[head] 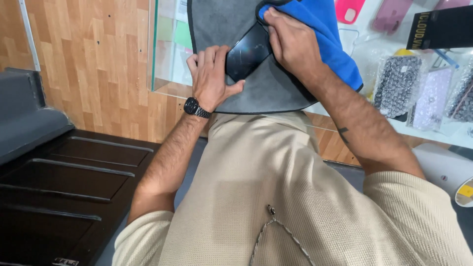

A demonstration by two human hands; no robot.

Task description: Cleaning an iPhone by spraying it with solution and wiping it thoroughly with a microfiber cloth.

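Seen from above, the left hand [213, 79] pins a dark phone [248, 51] flat on a grey mat [276, 88] on the glass surface [165, 64], fingers spread along its edge, while the right hand [290, 42], fingers closed on a blue cloth [330, 34], presses it against the phone's upper end, apparently mid-wipe.

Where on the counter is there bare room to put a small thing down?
The grey mat is bare above the left hand, and again below the phone, toward its near edge. To the right it is crowded: blue cloth under the right hand, then bagged cases.
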